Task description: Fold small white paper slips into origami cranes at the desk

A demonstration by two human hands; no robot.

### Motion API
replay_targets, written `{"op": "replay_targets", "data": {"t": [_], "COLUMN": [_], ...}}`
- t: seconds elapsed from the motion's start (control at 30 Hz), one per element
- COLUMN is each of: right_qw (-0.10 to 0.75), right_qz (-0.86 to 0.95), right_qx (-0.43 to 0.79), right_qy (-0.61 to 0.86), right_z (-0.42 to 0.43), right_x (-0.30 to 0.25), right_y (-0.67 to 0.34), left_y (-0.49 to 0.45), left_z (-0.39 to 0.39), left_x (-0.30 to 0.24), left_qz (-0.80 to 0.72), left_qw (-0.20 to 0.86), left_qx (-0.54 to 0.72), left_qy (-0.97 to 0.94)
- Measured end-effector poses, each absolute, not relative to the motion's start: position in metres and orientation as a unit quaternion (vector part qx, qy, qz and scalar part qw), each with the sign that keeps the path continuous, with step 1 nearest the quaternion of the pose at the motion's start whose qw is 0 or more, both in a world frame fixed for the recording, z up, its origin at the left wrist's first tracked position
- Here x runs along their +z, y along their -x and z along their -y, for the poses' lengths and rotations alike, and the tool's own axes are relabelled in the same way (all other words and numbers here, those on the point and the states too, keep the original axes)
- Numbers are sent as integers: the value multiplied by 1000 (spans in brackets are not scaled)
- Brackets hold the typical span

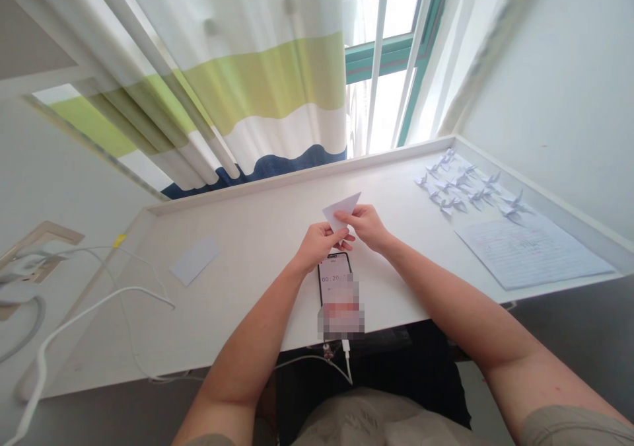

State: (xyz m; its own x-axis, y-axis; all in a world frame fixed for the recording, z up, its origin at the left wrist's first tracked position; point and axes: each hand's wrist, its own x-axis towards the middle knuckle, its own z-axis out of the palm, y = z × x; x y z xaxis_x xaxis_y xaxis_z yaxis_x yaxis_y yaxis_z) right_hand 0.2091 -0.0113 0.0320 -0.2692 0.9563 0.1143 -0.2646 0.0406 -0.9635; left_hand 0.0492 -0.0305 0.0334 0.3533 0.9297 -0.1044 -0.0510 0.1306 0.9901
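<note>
A folded white sheet of paper [343, 209], roughly triangular with a point at the upper right, is held up over the desk in both hands. My left hand [321, 241] pinches its lower part, thumb on the near face. My right hand [365, 224] grips the right side, with its thumb pressed on the paper and other fingers partly hidden behind it. Just below the hands lies a phone [335, 266] showing a timer, its lower part blurred out. Several folded paper cranes [463, 185] stand at the back right of the desk.
A stack of lined, written sheets [535, 254] lies at the right of the white desk [247, 254]. One blank paper [195, 261] rests on the left. White cables [99, 300] run from a wall socket [37, 261]. A charging cable [347, 350] plugs into the phone. Curtains [247, 69] hang behind.
</note>
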Motion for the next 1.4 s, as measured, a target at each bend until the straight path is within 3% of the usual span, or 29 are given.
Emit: {"op": "replay_targets", "data": {"t": [0.3,0.47,0.8,1.13,1.3,1.4], "right_qw": [485,513,532,625,703,676], "right_qz": [547,558,544,472,348,346], "right_qx": [587,522,517,460,383,427], "right_qy": [348,392,392,418,487,491], "right_z": [8,6,6,-6,-28,-31], "right_x": [28,27,26,27,22,21], "right_y": [-210,-211,-208,-215,-240,-246], "left_y": [-43,-42,-42,-46,-44,-44], "left_z": [28,26,28,33,34,31], "left_x": [39,40,41,45,44,41], "left_qz": [-415,-405,-404,-401,-415,-429], "left_qw": [615,628,624,623,610,591], "left_qx": [411,406,394,371,360,399], "left_qy": [-530,-526,-540,-560,-571,-554]}}
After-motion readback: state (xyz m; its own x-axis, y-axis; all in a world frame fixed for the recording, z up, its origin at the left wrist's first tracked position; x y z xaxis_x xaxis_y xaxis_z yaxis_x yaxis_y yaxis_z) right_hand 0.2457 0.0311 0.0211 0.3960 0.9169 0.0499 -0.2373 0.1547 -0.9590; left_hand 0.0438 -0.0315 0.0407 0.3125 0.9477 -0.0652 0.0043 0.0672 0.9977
